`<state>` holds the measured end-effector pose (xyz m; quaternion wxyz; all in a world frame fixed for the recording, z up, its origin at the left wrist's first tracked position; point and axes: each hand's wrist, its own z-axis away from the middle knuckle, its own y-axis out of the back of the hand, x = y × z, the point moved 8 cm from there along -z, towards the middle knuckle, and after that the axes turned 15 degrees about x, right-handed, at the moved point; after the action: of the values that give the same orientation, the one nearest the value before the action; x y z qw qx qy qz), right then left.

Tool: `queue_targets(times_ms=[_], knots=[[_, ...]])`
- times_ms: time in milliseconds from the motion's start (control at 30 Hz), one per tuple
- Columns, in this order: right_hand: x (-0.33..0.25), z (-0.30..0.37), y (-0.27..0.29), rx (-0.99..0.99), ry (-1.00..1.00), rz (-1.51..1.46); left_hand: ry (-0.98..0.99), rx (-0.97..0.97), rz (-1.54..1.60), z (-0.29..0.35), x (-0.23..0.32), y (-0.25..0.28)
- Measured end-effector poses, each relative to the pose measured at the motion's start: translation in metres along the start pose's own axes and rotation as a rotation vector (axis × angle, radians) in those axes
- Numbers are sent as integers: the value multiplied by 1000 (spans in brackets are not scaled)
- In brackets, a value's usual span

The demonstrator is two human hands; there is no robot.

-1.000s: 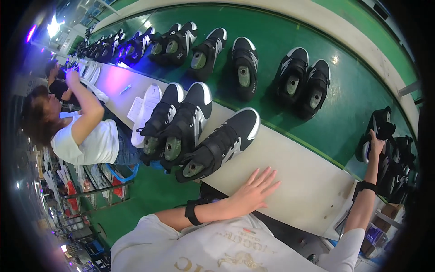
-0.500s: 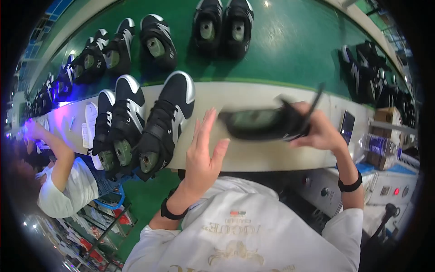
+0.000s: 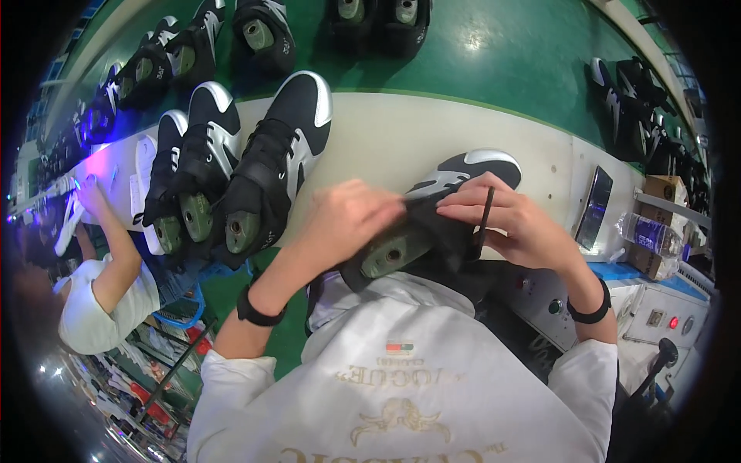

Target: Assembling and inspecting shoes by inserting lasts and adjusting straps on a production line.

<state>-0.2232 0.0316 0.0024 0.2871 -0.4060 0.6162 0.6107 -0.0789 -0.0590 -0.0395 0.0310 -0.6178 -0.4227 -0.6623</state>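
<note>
- Left hand [image 3: 343,220]: above cream flat worktop [image 3: 378,147], blurred; grip cannot be told.
- Black fabric shoe [image 3: 428,228], silver toe cap [image 3: 494,157], green last [image 3: 395,253] in its opening: toe above worktop, heel past its near edge.
- Right hand [image 3: 521,224]: clamped on shoe's upper.

Shoe [image 3: 431,231] between hands [image 3: 525,224]; three shoes [image 3: 202,154] left, bottle [image 3: 652,234] right.

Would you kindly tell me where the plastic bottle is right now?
In the head view, the bottle is on the right side, beside cardboard boxes, to the right of the dark, flat device.
</note>
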Motion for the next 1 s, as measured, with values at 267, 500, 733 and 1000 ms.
queue_targets(times_ms=[267, 500, 733, 1000], knots=[[-1, -11, -5, -31, -50, 20, 176, 180, -109, 12, 49, 41], [-12, -23, -3, 26, -76, 48, -105, -12, -163, 69, 68, 2], [-11, -28, -14, 79, -23, 231, -22, -297, -23, 56, 52, -2], [-11, -28, -16, 76, 68, 200, -303, 144, 38, 14, 41, 15]])
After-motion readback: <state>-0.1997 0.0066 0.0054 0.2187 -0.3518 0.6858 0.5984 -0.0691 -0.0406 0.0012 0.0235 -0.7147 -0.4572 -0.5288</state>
